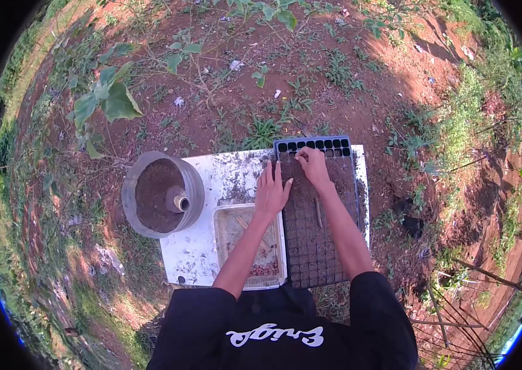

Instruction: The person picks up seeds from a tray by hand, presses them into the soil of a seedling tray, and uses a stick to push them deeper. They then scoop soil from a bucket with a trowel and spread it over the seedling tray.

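A long black seedling tray lies on a white board, most of its cells filled with dark soil. Cells at its far end look empty or partly filled. My right hand is over the soil near that far end, its fingers pinched together; what they hold, if anything, is too small to see. Fingers spread, my left hand rests at the tray's left edge. A brown stick lies on the soil beside my right forearm. Left of the tray, a shallow pale container holds small reddish pieces and a thin strip, partly behind my left forearm.
A round grey tub of dark soil, with a cylindrical object in it, stands at the left of the white board. Leafy branches hang at the upper left. Thin sticks lie at the lower right.
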Demonstrator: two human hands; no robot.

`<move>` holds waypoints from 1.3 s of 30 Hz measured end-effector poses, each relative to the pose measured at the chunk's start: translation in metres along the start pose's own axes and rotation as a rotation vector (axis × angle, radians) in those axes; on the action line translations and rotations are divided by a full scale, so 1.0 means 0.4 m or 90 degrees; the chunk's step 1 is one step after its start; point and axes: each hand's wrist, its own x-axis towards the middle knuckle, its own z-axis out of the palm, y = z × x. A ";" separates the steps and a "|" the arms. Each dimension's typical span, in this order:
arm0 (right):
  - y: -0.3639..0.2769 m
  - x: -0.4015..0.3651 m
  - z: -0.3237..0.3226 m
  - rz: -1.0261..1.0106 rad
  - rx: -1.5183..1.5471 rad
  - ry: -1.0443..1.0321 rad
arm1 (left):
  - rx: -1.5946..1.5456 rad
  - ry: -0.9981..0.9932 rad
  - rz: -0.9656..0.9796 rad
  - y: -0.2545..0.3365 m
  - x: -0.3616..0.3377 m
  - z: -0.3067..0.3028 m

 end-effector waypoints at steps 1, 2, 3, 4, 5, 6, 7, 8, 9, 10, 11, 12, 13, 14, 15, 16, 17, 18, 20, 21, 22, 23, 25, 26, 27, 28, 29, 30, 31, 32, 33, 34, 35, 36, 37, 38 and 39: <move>0.006 0.016 0.006 -0.032 -0.046 -0.024 | 0.000 -0.001 -0.006 0.000 0.002 0.000; 0.011 0.026 0.013 -0.064 -0.091 -0.047 | -0.008 -0.007 -0.015 0.001 0.004 0.000; 0.014 0.031 0.020 -0.065 -0.089 -0.052 | -0.016 -0.013 -0.024 0.000 0.005 -0.002; 0.011 0.036 0.024 -0.077 -0.122 -0.052 | -0.016 -0.013 -0.029 0.001 0.006 -0.005; 0.007 0.039 0.027 -0.088 -0.154 -0.053 | -0.010 -0.019 -0.027 0.004 0.005 -0.007; 0.003 0.041 0.029 -0.089 -0.154 -0.058 | -0.004 -0.026 -0.025 0.006 0.003 -0.010; 0.002 0.044 0.031 -0.097 -0.199 -0.068 | -0.005 -0.026 -0.029 0.006 0.002 -0.010; 0.001 0.047 0.032 -0.105 -0.244 -0.079 | -0.009 -0.022 -0.030 0.007 0.003 -0.010; -0.001 0.051 0.032 -0.108 -0.245 -0.085 | -0.013 -0.018 -0.030 0.008 0.002 -0.011; -0.004 0.057 0.033 -0.111 -0.285 -0.108 | -0.014 -0.016 -0.035 0.009 0.001 -0.012; -0.008 0.060 0.035 -0.114 -0.325 -0.130 | -0.011 -0.015 -0.036 0.011 0.000 -0.014; -0.012 0.062 0.037 -0.117 -0.325 -0.132 | -0.008 -0.013 -0.036 0.012 0.000 -0.016; -0.015 0.063 0.040 -0.132 -0.357 -0.147 | -0.008 -0.011 -0.039 0.012 -0.001 -0.014; -0.019 0.064 0.043 -0.147 -0.390 -0.160 | -0.011 -0.009 -0.040 0.011 -0.002 -0.013; -0.021 0.064 0.042 -0.149 -0.388 -0.161 | -0.013 -0.006 -0.039 0.009 -0.001 -0.012; -0.024 0.061 0.037 -0.159 -0.388 -0.166 | -0.012 -0.005 -0.041 0.007 -0.001 -0.013; -0.027 0.059 0.034 -0.167 -0.387 -0.172 | -0.012 -0.007 -0.041 0.007 -0.001 -0.014; -0.030 0.058 0.033 -0.168 -0.388 -0.173 | -0.013 -0.010 -0.041 0.007 -0.001 -0.013; -0.009 0.052 0.034 -0.152 -0.320 -0.134 | -0.014 -0.010 -0.041 0.009 -0.003 -0.012; 0.001 0.058 0.030 -0.152 -0.323 -0.133 | -0.011 -0.007 -0.041 0.010 -0.001 -0.011; 0.014 0.069 0.023 -0.123 -0.271 -0.171 | -0.012 -0.007 -0.040 0.012 -0.001 -0.013; 0.026 0.076 0.018 -0.095 -0.217 -0.209 | -0.015 -0.011 -0.043 0.013 -0.002 -0.014; 0.033 0.078 0.008 -0.095 -0.173 -0.192 | -0.016 -0.012 -0.048 0.012 0.000 -0.018; 0.028 0.074 0.004 -0.092 -0.128 -0.175 | -0.015 -0.015 -0.048 0.012 -0.001 -0.018; 0.024 0.070 0.001 -0.092 -0.127 -0.175 | -0.013 -0.018 -0.049 0.013 -0.002 -0.018; 0.015 0.065 -0.004 -0.095 -0.131 -0.174 | -0.014 -0.018 -0.048 0.013 -0.002 -0.016; 0.005 0.061 -0.007 -0.098 -0.134 -0.173 | -0.017 -0.018 -0.050 0.012 -0.002 -0.014; -0.005 0.057 -0.009 -0.098 -0.134 -0.173 | -0.020 -0.017 -0.052 0.010 -0.002 -0.013; -0.005 0.054 -0.006 -0.121 -0.141 -0.167 | -0.019 -0.018 -0.052 0.010 -0.002 -0.013; -0.005 0.051 -0.003 -0.143 -0.148 -0.162 | -0.014 -0.020 -0.049 0.009 -0.002 -0.013; -0.004 0.049 -0.002 -0.143 -0.147 -0.162 | -0.008 -0.021 -0.045 0.009 -0.003 -0.012; -0.003 0.048 -0.002 -0.163 -0.177 -0.167 | -0.009 -0.022 -0.046 0.009 -0.001 -0.014; -0.003 0.044 -0.002 -0.183 -0.208 -0.171 | -0.011 -0.027 -0.050 0.009 -0.001 -0.015; -0.003 0.041 0.000 -0.183 -0.208 -0.172 | -0.013 -0.032 -0.054 0.011 -0.001 -0.016; -0.001 0.038 0.004 -0.207 -0.237 -0.163 | -0.015 -0.031 -0.054 0.013 -0.002 -0.016; 0.002 0.037 0.006 -0.233 -0.266 -0.153 | -0.012 -0.028 -0.054 0.014 -0.002 -0.017; 0.004 0.037 0.004 -0.234 -0.266 -0.153 | -0.010 -0.023 -0.054 0.015 -0.001 -0.019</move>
